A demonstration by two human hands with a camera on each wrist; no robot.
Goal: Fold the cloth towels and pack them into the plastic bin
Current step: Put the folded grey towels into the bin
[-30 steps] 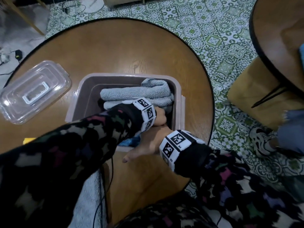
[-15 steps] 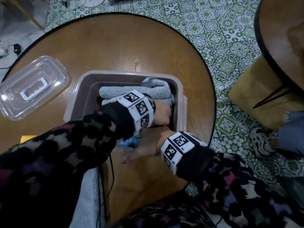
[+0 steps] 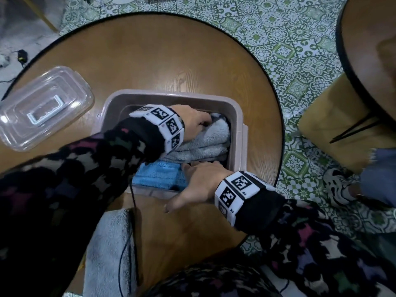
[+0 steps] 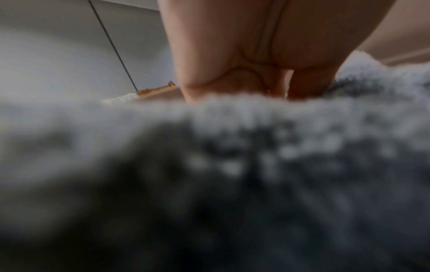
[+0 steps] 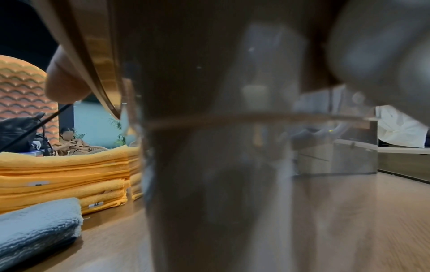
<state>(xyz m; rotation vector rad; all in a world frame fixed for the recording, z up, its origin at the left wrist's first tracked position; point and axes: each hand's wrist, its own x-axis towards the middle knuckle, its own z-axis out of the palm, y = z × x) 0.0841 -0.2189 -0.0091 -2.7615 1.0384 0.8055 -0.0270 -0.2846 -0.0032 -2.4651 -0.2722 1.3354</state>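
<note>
My left hand [image 3: 194, 123] presses curled fingers into the folded grey towel [image 3: 205, 142] inside the bin [image 3: 236, 116]; my right hand [image 3: 198, 185] grips the bin's near rim, beside one blue towel [image 3: 159, 175].

Left hand [image 4: 256, 55] seen from the palm side, fingers [image 4: 309, 82] sunk behind the fluffy grey terry towel [image 4: 232, 156] — blurred, filling the lower frame, thin dark cable [image 4: 111, 44] slanting upper left, pale bin wall [image 4: 395, 47] at right.
</note>
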